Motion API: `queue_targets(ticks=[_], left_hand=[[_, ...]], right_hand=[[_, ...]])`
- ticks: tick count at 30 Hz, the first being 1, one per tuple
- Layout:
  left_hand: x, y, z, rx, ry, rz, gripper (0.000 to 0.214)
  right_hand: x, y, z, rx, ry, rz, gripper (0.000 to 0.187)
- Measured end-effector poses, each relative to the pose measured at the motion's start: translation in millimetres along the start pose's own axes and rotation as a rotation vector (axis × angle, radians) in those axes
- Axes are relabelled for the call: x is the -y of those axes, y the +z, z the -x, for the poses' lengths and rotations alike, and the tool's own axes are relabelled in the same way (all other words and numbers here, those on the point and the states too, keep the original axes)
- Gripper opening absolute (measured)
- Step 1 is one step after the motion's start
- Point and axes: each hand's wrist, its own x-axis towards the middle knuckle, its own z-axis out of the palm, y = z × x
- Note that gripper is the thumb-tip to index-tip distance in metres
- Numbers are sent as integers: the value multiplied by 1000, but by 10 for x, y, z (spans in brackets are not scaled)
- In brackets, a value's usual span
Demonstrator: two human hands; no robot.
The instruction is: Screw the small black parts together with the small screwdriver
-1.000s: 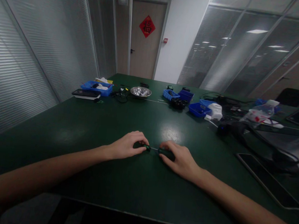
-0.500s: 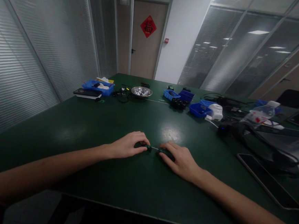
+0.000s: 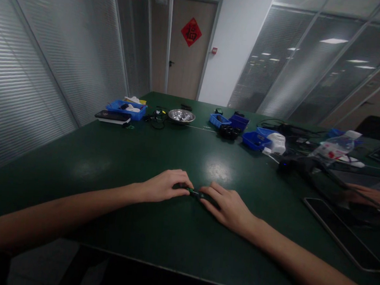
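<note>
Both of my hands rest low over the middle of the green table [image 3: 136, 156]. My left hand [image 3: 168, 185] is closed, its thumb and fingertips pinching a small dark green piece [image 3: 190, 190] that is too small to name. In my right hand [image 3: 229, 205], the fingers wrap round the dark handle of a screwdriver [image 3: 200, 195], mostly covered by them. Its thin metal shaft points left at the green piece, and I cannot tell whether the tip touches it.
Beyond my hands stand a metal bowl [image 3: 181, 116], a blue tray [image 3: 136, 111] and a blue bin [image 3: 256, 140]. At the right lie a black-framed tablet-like panel [image 3: 344, 233], dark strapped gear [image 3: 325, 173] and a plastic bottle [image 3: 337, 147]. Another person's hand [image 3: 370, 197] touches the gear.
My hands have come closer together, and less of the screwdriver shaft shows between them. Another person's hand has come in at the right edge. The view has shifted slightly.
</note>
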Motion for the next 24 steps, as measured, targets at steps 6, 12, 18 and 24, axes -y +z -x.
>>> queue_targets(ticks=[6,12,18,24], left_hand=[[-6,14,-23,89,41,81,21],[-47,10,-25,77,20,74,23],[-31,30,-2,36,-116,211,67],[-25,38,-3,14,-131,232,58]], right_hand=[[78,20,-10,-7,-59,37,33],[109,23,-38,-24,28,-27,31],[80,11,-32,-74,157,-91,28],[-4,4,-30,-174,279,-190,23]])
